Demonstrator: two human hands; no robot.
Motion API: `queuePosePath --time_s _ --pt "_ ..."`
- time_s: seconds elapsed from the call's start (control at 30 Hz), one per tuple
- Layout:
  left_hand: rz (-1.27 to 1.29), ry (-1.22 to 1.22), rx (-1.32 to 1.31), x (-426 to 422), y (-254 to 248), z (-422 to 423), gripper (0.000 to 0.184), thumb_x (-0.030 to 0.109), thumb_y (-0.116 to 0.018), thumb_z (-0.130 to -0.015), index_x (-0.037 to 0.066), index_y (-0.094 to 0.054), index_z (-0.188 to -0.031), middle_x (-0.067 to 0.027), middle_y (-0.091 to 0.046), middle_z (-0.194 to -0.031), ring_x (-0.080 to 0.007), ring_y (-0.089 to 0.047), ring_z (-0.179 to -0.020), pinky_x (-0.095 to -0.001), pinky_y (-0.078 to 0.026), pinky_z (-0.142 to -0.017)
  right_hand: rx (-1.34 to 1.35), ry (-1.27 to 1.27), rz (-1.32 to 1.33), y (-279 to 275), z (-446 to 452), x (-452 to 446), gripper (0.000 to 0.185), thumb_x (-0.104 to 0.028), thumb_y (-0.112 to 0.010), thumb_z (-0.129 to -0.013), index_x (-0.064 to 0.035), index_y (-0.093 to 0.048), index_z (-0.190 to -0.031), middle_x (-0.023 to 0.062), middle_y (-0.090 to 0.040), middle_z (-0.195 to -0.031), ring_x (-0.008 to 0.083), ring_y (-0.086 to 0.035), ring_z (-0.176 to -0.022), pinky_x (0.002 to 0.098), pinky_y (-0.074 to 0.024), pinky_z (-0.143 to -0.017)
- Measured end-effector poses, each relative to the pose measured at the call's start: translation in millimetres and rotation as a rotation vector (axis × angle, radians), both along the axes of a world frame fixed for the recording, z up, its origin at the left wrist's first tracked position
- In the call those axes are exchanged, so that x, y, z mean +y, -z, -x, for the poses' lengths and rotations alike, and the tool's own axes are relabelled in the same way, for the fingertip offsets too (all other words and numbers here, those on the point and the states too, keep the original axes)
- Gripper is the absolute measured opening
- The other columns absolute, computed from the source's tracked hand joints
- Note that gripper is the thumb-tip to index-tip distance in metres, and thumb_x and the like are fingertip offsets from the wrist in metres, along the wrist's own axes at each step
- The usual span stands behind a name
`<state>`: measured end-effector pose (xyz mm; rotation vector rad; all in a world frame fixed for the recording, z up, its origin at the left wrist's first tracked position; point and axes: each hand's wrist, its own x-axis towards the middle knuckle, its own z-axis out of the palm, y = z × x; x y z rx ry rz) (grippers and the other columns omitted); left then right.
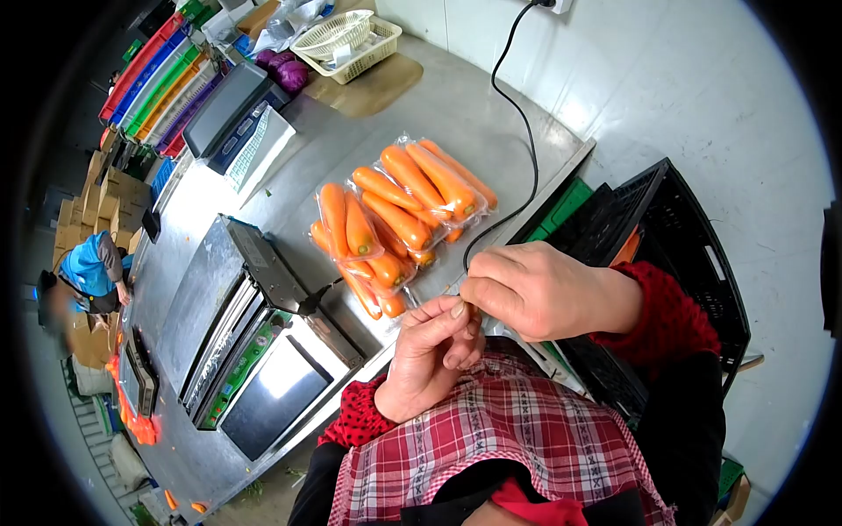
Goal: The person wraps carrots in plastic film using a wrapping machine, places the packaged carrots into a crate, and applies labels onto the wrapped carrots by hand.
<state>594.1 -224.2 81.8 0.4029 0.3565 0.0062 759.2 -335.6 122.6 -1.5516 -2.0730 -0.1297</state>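
Note:
My left hand (431, 352) and my right hand (545, 291) meet above the table's front edge, in front of my red checked apron (517, 412). Both are closed, thumb and finger pinched together at the same spot. Whatever is between the fingertips is too small or hidden to make out. Just beyond them on the metal table lie several clear-wrapped packs of carrots (405, 230), side by side and partly overlapping. A black cord (531, 140) runs down from the wall and passes out of sight near my right hand.
Left of my hands stands a metal machine with a dark flat plate (274, 394). A scale (232, 114), purple cabbages (289, 75) and cream baskets (355, 60) sit farther back. Black crates (693, 254) stand at right. Across the table is another person in blue (86, 263).

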Motion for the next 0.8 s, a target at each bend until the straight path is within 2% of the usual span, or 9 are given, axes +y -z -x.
queuePosePath --time_s 0.07,0.17,0.37,0.5,0.6,0.67,0.8 --pt "0.006 -0.013 -0.006 -1 2 0 0.014 0.016 -0.062 -0.093 0.003 -0.064 -0.089 -0.0046 -0.057 -0.073 -0.008 -0.037 -0.047 -0.025 -0.034 -0.05 0.225 -0.08 0.085 0 -5 -1 0.015 -0.005 -0.061 -0.072 0.0015 -0.054 -0.084 0.0109 -0.052 -0.08 0.0257 -0.058 -0.07 0.0336 -0.0504 -0.059" --pt "0.017 -0.024 -0.011 -1 0 -1 0.014 0.017 -0.061 -0.093 0.003 -0.064 -0.088 -0.0047 -0.058 -0.073 -0.008 -0.036 -0.047 -0.0252 -0.034 -0.05 0.277 -0.126 0.123 -7 -10 -3 0.015 -0.003 -0.061 -0.071 0.0008 -0.054 -0.085 0.0113 -0.053 -0.081 0.0273 -0.058 -0.071 0.0347 -0.0501 -0.062" --pt "0.002 -0.023 -0.023 -3 3 -1 0.015 0.017 -0.061 -0.094 0.004 -0.064 -0.087 -0.0046 -0.058 -0.073 -0.0079 -0.036 -0.046 -0.0253 -0.034 -0.049 0.127 -0.097 0.166 -14 -5 -4 0.013 -0.004 -0.059 -0.074 0.0013 -0.052 -0.083 0.0125 -0.052 -0.08 0.0273 -0.058 -0.071 0.0355 -0.0494 -0.061" --pt "0.009 -0.025 -0.027 -4 6 1 0.015 0.017 -0.061 -0.094 0.004 -0.064 -0.088 -0.0046 -0.057 -0.073 -0.0079 -0.036 -0.046 -0.0253 -0.034 -0.049 0.122 -0.1 0.14 -8 -4 -3 0.012 -0.005 -0.059 -0.074 0.0013 -0.052 -0.082 0.0129 -0.052 -0.08 0.0276 -0.058 -0.07 0.0357 -0.0494 -0.061" --pt "0.017 -0.016 -0.009 -6 4 2 0.014 0.016 -0.061 -0.093 0.004 -0.064 -0.089 -0.0047 -0.057 -0.073 -0.0079 -0.036 -0.046 -0.0254 -0.034 -0.049 0.14 -0.105 0.12 -6 -6 -2 0.013 -0.005 -0.059 -0.074 0.001 -0.052 -0.083 0.0129 -0.052 -0.08 0.0279 -0.058 -0.07 0.0361 -0.0496 -0.062" --pt "0.017 -0.011 0.013 -5 4 1 0.014 0.016 -0.061 -0.093 0.003 -0.063 -0.09 -0.0048 -0.057 -0.073 -0.0079 -0.036 -0.046 -0.0253 -0.034 -0.049 0.287 -0.153 0.169 -5 -12 -2 0.013 -0.006 -0.06 -0.074 0.0008 -0.052 -0.083 0.0131 -0.052 -0.08 0.0283 -0.058 -0.07 0.0363 -0.0497 -0.062" --pt "0.025 -0.04 -0.041 -5 2 1 0.015 0.017 -0.06 -0.094 0.003 -0.062 -0.089 -0.0046 -0.057 -0.073 -0.0078 -0.036 -0.046 -0.0252 -0.034 -0.05 0.283 -0.167 0.132 -10 -10 -1 0.014 -0.007 -0.06 -0.074 0.0008 -0.052 -0.083 0.0132 -0.052 -0.081 0.0284 -0.058 -0.07 0.0363 -0.0495 -0.061"
